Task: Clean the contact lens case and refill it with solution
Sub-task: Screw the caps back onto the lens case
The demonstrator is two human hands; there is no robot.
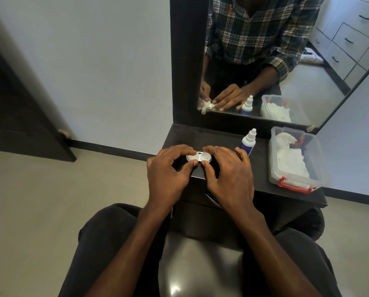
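Observation:
A white contact lens case (pixel 199 157) with two round lids lies on the dark dresser top (pixel 262 168) near its front left corner. My left hand (pixel 168 170) grips the case's left side, thumb on the front edge and fingers curled over the back. My right hand (pixel 228 170) grips the right side the same way, thumb tip beside the left thumb. A white solution bottle (pixel 249 141) with a blue label and a pointed nozzle stands upright just behind my right hand.
A clear plastic box (pixel 295 159) with red latches holds white tissues at the right of the dresser. A mirror (pixel 286 61) stands behind. Below are my dark-trousered knees and a black seat (pixel 200 264). A dark door (pixel 18 103) is at the left.

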